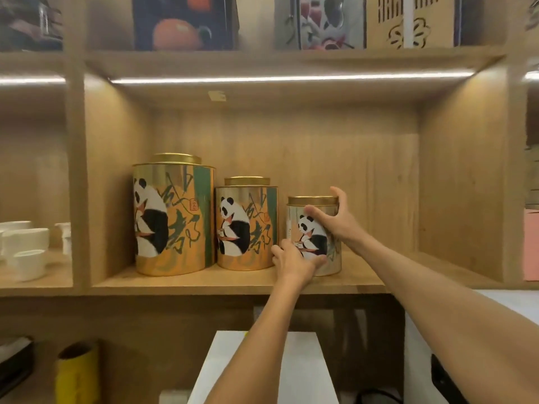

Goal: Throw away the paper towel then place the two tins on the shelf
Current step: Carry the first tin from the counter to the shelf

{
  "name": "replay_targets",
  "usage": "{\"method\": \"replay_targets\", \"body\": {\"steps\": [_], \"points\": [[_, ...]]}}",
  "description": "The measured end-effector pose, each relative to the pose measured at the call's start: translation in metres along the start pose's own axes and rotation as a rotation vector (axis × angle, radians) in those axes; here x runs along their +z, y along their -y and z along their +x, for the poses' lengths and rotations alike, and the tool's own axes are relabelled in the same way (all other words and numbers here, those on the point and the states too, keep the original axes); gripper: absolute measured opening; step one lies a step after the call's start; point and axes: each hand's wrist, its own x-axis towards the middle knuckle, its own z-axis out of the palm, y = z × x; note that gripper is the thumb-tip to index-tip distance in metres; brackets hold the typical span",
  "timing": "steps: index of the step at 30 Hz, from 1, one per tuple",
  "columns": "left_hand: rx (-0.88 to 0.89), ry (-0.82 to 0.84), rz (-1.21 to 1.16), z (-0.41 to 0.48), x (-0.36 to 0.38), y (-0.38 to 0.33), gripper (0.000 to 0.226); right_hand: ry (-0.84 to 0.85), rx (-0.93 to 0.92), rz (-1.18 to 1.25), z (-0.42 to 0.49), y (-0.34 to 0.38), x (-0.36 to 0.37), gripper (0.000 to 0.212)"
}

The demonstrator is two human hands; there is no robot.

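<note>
Small tin (314, 237), panda-printed with a gold lid on, upright on the wooden shelf (204, 282), at the right end of a row of three. Held by both hands: left hand (291, 262) closed around its lower left side near the base, right hand (335, 218) wrapped on its upper right, thumb across the front, fingers over the lid's edge. Just left of it, close by the left hand's knuckles, the medium tin (246, 225), lid shut. Further left, the large tin (173, 217), also lidded, just beside the medium one. Contents of all three hidden.

In the compartment to the left, white cups (24, 249) grouped together, blurred. On the shelf above, printed boxes (186, 23) and a carved wooden box (408, 23). Below the shelf, near left, a yellow roll (77, 374) standing upright; in the near middle, a white tabletop (256, 371) under the forearms.
</note>
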Motion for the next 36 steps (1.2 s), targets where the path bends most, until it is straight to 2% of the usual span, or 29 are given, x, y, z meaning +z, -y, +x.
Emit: {"method": "replay_targets", "body": {"steps": [3, 6, 10, 16, 22, 27, 36], "points": [[-0.029, -0.04, -0.04, 0.005, 0.002, 0.002, 0.095, 0.005, 0.098, 0.164, -0.014, -0.034, 0.018, 0.107], [-0.053, -0.079, -0.055, 0.01, 0.005, 0.002, 0.09, 0.052, 0.233, 0.194, -0.012, -0.061, 0.026, 0.114], [-0.058, -0.113, 0.011, 0.011, 0.008, 0.004, 0.08, -0.019, 0.219, 0.211, -0.007, -0.068, 0.025, 0.107], [0.022, -0.171, 0.07, 0.01, 0.018, 0.008, 0.069, -0.013, 0.196, 0.223, -0.009, -0.073, 0.019, 0.09], [0.014, -0.207, 0.172, 0.011, 0.02, 0.006, 0.064, -0.006, 0.184, 0.197, -0.012, -0.068, 0.02, 0.089], [0.018, -0.195, 0.16, 0.011, 0.019, 0.006, 0.055, 0.0, 0.201, 0.175, -0.014, -0.067, 0.017, 0.089], [0.047, -0.193, 0.129, 0.011, 0.02, 0.008, 0.056, 0.013, 0.228, 0.125, -0.014, -0.064, 0.017, 0.096]]}}
